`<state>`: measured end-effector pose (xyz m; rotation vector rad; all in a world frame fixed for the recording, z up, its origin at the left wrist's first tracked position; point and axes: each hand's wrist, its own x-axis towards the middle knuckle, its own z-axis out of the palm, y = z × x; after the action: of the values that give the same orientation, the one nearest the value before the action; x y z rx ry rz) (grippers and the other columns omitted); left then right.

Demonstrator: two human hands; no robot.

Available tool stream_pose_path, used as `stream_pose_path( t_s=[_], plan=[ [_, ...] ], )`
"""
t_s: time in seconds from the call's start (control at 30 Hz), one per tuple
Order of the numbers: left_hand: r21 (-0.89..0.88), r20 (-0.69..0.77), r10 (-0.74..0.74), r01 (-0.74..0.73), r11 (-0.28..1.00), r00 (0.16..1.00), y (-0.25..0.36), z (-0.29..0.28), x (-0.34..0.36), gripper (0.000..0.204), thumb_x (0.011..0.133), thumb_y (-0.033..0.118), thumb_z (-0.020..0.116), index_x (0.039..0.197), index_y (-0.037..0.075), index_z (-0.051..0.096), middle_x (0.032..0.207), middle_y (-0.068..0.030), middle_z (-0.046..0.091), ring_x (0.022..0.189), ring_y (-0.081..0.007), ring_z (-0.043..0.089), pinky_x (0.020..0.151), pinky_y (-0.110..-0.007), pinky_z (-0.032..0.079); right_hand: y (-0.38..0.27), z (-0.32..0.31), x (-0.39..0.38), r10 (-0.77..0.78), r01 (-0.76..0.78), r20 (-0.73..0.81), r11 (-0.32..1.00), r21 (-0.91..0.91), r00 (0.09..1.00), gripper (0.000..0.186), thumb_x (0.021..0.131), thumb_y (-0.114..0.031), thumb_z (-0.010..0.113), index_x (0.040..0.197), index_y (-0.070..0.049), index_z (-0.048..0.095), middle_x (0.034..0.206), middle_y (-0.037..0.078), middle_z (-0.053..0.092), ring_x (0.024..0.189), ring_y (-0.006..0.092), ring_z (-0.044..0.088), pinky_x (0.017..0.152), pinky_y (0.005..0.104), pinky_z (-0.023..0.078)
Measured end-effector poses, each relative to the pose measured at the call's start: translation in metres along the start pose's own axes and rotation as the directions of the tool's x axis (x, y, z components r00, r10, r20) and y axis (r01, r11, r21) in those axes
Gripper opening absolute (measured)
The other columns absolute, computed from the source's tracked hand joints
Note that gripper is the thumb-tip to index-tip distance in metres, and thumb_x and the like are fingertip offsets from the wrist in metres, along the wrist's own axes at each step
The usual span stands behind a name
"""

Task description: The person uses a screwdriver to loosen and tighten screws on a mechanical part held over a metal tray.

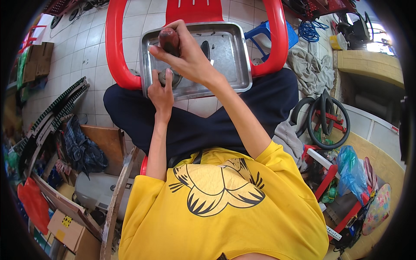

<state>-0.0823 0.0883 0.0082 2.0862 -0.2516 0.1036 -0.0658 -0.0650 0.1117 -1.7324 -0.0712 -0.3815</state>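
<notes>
My right hand [188,54] is closed around a reddish-brown rounded handle [169,40], its thumb stretched to the left. The handle's lower end is hidden, so I cannot make out what tool it belongs to. Just below it, my left hand [161,94] grips a round greyish metal part [166,77] with thumb and fingers, mostly covered. Both hands are over the left side of a shallow rectangular metal tray [234,65]. A dark elongated piece [205,50] and several small dark bits lie in the tray, right of my right hand.
The tray sits between the arms of a red plastic chair [114,43], in front of my knees. A blue plastic stool [262,37] stands beyond its right arm. Black rubber tubes [333,125] and a grey cloth [310,69] are at right; wooden boards and boxes [67,227] at left.
</notes>
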Motion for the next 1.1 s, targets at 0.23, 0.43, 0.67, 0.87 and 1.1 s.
stream_pose_path(
  t_s=[0.23, 0.43, 0.67, 0.87, 1.1],
  plan=[
    [-0.02, -0.01, -0.039, 0.039, 0.999, 0.999, -0.001, 0.003, 0.002, 0.04, 0.103, 0.044, 0.059, 0.094, 0.006, 0.054, 0.067, -0.0203, 0.06, 0.067, -0.0445, 0.064, 0.06, -0.046, 0.046, -0.004, 0.0, -0.003, 0.03, -0.024, -0.033, 0.987, 0.157, 0.999, 0.049, 0.09, -0.028, 0.082, 0.117, -0.004, 0.049, 0.085, 0.01, 0.07, 0.079, 0.0191, 0.07, 0.075, 0.0332, 0.055],
    [0.028, 0.008, -0.079, 0.078, 0.997, 0.997, -0.005, -0.001, 0.0, 0.04, 0.102, 0.045, 0.06, 0.098, 0.005, 0.059, 0.073, -0.0228, 0.065, 0.074, -0.0464, 0.067, 0.063, -0.049, 0.048, -0.013, 0.001, 0.0, 0.135, -0.119, -0.058, 0.969, 0.215, 0.989, 0.035, 0.095, -0.015, 0.075, 0.117, -0.004, 0.049, 0.087, 0.006, 0.069, 0.079, 0.0125, 0.067, 0.074, 0.028, 0.054],
    [0.002, -0.037, -0.117, 0.118, 0.993, 0.992, -0.008, -0.004, 0.002, 0.041, 0.102, 0.043, 0.06, 0.103, 0.002, 0.062, 0.074, -0.0233, 0.064, 0.073, -0.0453, 0.066, 0.064, -0.047, 0.048, -0.044, -0.027, -0.004, 0.019, -0.028, -0.083, 0.994, -0.107, 0.996, 0.027, 0.093, -0.009, 0.078, 0.111, -0.004, 0.058, 0.082, 0.0, 0.066, 0.079, 0.003, 0.061, 0.07, 0.0204, 0.049],
    [0.048, -0.024, -0.098, 0.099, 0.994, 0.995, -0.004, -0.004, 0.004, 0.04, 0.103, 0.043, 0.059, 0.1, 0.002, 0.061, 0.072, -0.0233, 0.063, 0.07, -0.0453, 0.067, 0.061, -0.047, 0.048, -0.004, -0.041, -0.016, 0.123, 0.038, 0.236, 0.813, -0.581, 0.964, 0.036, 0.074, -0.013, 0.086, 0.105, -0.012, 0.068, 0.089, 0.009, 0.074, 0.086, 0.0335, 0.07, 0.073, 0.0403, 0.054],
    [0.046, -0.002, -0.07, 0.07, 0.996, 0.998, -0.004, -0.003, 0.003, 0.042, 0.101, 0.048, 0.059, 0.101, 0.007, 0.062, 0.076, -0.023, 0.068, 0.075, -0.0466, 0.068, 0.062, -0.053, 0.05, 0.043, -0.015, -0.038, 0.242, 0.012, 0.302, 0.762, -0.647, 0.922, 0.038, 0.074, -0.016, 0.086, 0.107, -0.015, 0.066, 0.09, 0.005, 0.075, 0.086, 0.0324, 0.071, 0.069, 0.0439, 0.053]
  ],
)
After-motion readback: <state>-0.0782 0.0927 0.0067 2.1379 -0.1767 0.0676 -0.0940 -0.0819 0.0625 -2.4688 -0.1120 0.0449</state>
